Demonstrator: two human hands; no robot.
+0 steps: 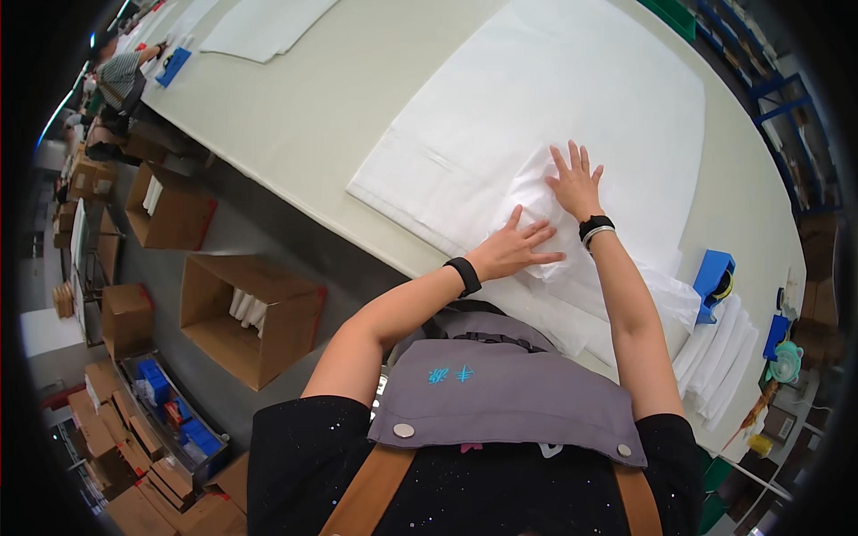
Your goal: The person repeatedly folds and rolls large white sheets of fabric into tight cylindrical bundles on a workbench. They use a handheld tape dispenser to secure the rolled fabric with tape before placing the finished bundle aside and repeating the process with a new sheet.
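Note:
A broad stack of thin white sheets point(572, 80) lies flat on the pale table point(295, 116) in front of me. My left hand point(517, 250) rests with fingers spread on a crumpled, translucent white sheet point(527, 192) near the table's front edge. Farther in and to the right, my right hand point(576, 185) lies on the same crumpled material, its fingers stretched apart. Neither hand grips anything. Loose folds of the sheet spread below and to the right of my hands, partly under my right forearm.
On the right stand a blue tape dispenser point(713, 279) and several folded white bundles point(718, 362). An open cardboard box point(241, 313) with white rolls is on the floor at left. Another person point(119, 80) works at the far left. Blue shelving point(778, 98) stands at the far right.

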